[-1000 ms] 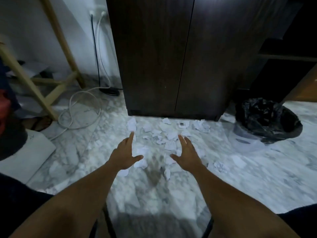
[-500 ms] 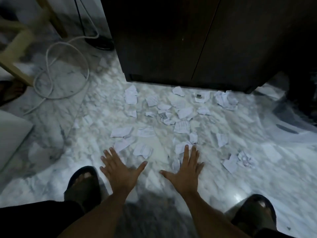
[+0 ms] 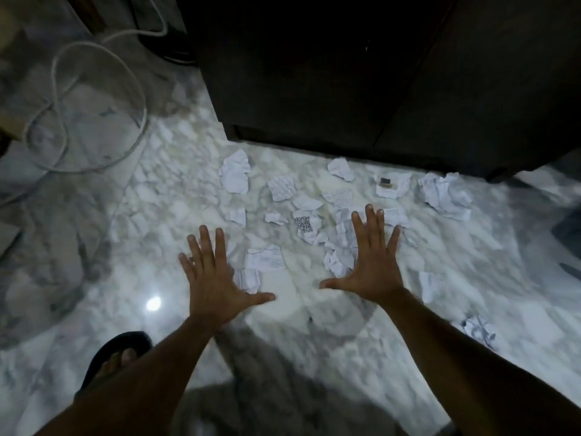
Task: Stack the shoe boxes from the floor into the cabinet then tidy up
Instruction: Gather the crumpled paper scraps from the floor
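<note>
- Both hands have advanced toward 12 o'clock since the earlier frames and now reach in among the scattered scraps; the right sandal has left the view.
- Left hand: palm down, fingers spread wide and thumb out toward 3 o'clock, gripping nothing; whether the palm touches the floor cannot be told. A crumpled lined scrap lies just beside its thumb side.
- Right hand: likewise splayed flat, thumb toward 9 o'clock, holding nothing; its fingers lie over several scraps.
- Paper scraps: torn and crumpled white pieces strewn on the marble floor between the hands and the cabinet, among them one with a dark speckled print and a crumpled cluster at 2 o'clock.
- Cabinet: dark wood, doors closed, at 12 o'clock; no shoe boxes are visible.
- White cable: looped on the floor at 10 o'clock, well apart from the hands.
- Black sandal with a foot in it, at 7 o'clock, beside the left forearm.
</note>
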A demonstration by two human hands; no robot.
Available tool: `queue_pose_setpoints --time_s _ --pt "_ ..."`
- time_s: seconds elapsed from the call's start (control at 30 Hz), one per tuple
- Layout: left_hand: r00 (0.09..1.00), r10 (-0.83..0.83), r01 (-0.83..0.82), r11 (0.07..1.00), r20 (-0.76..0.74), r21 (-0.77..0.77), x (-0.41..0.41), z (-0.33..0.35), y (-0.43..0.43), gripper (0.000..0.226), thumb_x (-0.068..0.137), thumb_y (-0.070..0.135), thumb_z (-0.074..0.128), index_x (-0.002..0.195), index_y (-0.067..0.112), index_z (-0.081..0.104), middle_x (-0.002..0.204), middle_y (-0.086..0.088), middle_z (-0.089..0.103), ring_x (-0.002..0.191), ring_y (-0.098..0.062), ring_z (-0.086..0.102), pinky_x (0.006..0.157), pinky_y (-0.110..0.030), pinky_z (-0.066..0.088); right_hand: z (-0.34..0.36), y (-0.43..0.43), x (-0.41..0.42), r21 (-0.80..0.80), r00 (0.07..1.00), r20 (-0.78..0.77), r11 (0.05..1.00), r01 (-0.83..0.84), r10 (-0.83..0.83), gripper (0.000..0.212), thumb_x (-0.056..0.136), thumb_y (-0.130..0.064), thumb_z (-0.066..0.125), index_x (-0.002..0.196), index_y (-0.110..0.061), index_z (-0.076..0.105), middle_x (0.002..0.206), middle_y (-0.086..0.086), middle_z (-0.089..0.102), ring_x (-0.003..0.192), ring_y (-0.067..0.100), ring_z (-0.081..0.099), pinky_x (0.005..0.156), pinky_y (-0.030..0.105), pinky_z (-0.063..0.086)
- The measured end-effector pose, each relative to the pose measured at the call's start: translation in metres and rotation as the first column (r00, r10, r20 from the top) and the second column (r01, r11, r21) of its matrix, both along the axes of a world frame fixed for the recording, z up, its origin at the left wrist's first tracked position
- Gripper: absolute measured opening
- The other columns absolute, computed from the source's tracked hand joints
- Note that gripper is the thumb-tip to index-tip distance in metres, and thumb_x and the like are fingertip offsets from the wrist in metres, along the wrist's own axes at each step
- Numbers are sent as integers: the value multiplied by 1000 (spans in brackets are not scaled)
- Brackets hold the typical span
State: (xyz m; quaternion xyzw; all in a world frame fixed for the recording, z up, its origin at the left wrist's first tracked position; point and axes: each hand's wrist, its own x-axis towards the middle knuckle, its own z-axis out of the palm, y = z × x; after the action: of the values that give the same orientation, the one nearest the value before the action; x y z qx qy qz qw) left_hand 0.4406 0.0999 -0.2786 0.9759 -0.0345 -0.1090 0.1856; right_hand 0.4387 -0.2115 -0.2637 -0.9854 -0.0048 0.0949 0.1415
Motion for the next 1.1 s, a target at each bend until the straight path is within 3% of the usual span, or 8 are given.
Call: queue_pose_setpoints --time_s 0.13,0.27,0.43,0.53,0.7,0.83,0.97,1.1 --pt "954 -298 296 953 24 70 64 1 6 171 29 105 54 158 15 -13 164 -15 -20 150 -40 -20 113 -74 -1 -2 -10 41 -39 987 -35 987 -156 155 156 40 -105 49 159 -22 -9 166 8 -19 152 34 -19 115 71 -1" --pt "891 -451 443 888 46 124 118 1 2 169 30 103 57 159 14 -7 165 -14 -19 150 -39 -22 111 -76 -4 -2 -14 78 -49 972 -19 971 -235 235 157 38 -105 51 159 -27 -11 165 5 -22 151 31 -24 117 67 -7" --pt "868 -496 493 865 11 97 163 -2 -7 164 30 102 58 159 27 -10 165 -7 -23 149 -34 -27 113 -71 -9 -5 -14 132 -55 957 -61 956 -287 284 156 35 -105 53 157 -33 -15 164 5 -24 150 32 -25 120 59 -10" --pt "854 -520 515 847 6 134 172 -7 -13 158 32 105 52 159 31 -5 168 -5 -9 152 -30 -19 115 -70 -5 -10 -10 151 -11 951 -75 953 -302 301 150 39 -105 51 158 -35 -10 167 7 -12 152 31 -17 123 54 -5" --pt "804 -577 572 817 147 76 158 -13 -26 122 53 97 56 150 24 39 151 -11 36 148 -33 23 118 -63 12 -22 3 131 43 936 29 935 -352 351 133 52 -100 52 158 -28 18 165 10 15 154 29 3 124 50 7" --pt "753 -570 604 797 328 -4 125 -23 -35 89 68 73 70 127 7 61 125 -15 54 124 -36 49 112 -58 28 -21 12 98 94 921 74 916 -389 383 133 53 -98 55 157 -23 21 159 9 29 152 27 15 125 44 10" --pt "720 -567 625 780 400 -19 92 -22 -36 78 71 63 73 119 3 61 118 -14 59 118 -34 54 114 -58 28 -20 18 69 136 915 68 904 -404 398 143 49 -97 60 159 -20 13 161 8 26 152 26 17 125 46 9" --pt "701 -552 633 774 452 -37 72 -19 -29 96 65 74 70 132 9 48 130 -12 56 128 -31 50 113 -70 18 -15 19 52 155 915 169 907 -391 366 143 50 -98 55 158 -14 14 162 11 22 154 27 9 121 61 2"
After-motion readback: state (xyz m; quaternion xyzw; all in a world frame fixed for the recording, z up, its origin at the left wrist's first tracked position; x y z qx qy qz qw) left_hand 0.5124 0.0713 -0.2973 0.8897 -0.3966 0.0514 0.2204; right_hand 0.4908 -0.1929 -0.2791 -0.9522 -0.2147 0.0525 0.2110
